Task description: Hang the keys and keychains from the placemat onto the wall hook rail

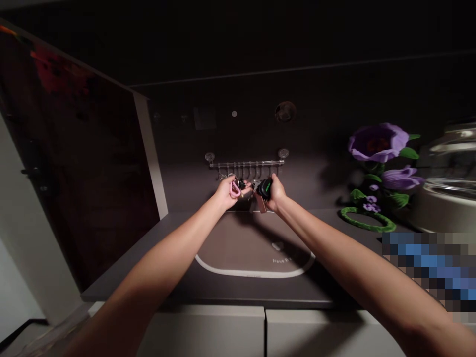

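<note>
My left hand (224, 191) is closed around a bunch of keys with a pink loop-shaped keychain (235, 190) and a metal ring. My right hand (278, 192) grips a black key fob (264, 188) with green marking; a brownish-pink tag (261, 204) hangs below it. Both hands are close together in front of a clear hook rail (247, 163) fixed to the dark back wall by two round suction cups. Small metal parts show between the hands, but I cannot make out what joins them.
A brown mat with a white rim (253, 273) lies on the dark counter (178, 290). Purple artificial flowers (379, 144) with a green ring base stand at right, beside a pale appliance (451, 193). White cabinet fronts (211, 329) are below; a dark door (89, 183) is at left.
</note>
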`<state>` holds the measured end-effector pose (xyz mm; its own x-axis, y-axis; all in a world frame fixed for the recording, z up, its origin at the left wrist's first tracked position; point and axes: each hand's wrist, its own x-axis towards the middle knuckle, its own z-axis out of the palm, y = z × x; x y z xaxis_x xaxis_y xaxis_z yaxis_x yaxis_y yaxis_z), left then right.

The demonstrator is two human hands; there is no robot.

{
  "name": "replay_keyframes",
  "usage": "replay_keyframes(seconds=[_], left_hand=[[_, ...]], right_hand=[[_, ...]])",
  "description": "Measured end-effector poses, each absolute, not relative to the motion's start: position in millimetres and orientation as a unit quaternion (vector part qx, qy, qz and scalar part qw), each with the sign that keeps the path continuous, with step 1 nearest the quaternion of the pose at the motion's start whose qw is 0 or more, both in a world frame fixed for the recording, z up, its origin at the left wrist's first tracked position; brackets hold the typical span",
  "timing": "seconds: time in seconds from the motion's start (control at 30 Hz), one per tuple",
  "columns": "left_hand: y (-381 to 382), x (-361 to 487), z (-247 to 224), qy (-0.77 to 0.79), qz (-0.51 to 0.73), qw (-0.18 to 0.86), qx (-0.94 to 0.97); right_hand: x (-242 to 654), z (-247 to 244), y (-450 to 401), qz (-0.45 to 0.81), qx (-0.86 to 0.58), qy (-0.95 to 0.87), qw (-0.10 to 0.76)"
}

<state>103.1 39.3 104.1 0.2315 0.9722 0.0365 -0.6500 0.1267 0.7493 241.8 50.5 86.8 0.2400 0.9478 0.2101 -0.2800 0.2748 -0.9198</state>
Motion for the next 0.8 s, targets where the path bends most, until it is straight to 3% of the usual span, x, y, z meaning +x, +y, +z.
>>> replay_keyframes(seconds=[0.07,0.2,0.33,0.57,0.67,0.8], left_hand=[[32.0,90.7,83.9,0.291,0.522,0.716,0.361],[19.6,67.5,53.1,0.363,0.451,0.675,0.457],[11.4,48.0,39.3,0.416,0.398,0.544,0.611],[18.6,21.3,34.0,0.425,0.205,0.108,0.875],[17.8,10.7,32.9,0.427,0.124,0.022,0.895],[9.5,-0.5,36.7,0.45,0.039,0.0,0.892]], right_hand=[[242.3,73.4,28.4,0.563,-0.415,-0.348,0.624],[250.8,54.0,4.9,0.574,-0.457,-0.383,0.562],[266.1,49.2,0.0,0.489,-0.499,-0.506,0.506],[288.9,53.6,-0.2,0.34,-0.55,-0.666,0.372],[292.8,56.9,-4.1,0.18,-0.6,-0.721,0.297],[287.6,58.3,-12.2,0.034,-0.581,-0.783,0.218]])
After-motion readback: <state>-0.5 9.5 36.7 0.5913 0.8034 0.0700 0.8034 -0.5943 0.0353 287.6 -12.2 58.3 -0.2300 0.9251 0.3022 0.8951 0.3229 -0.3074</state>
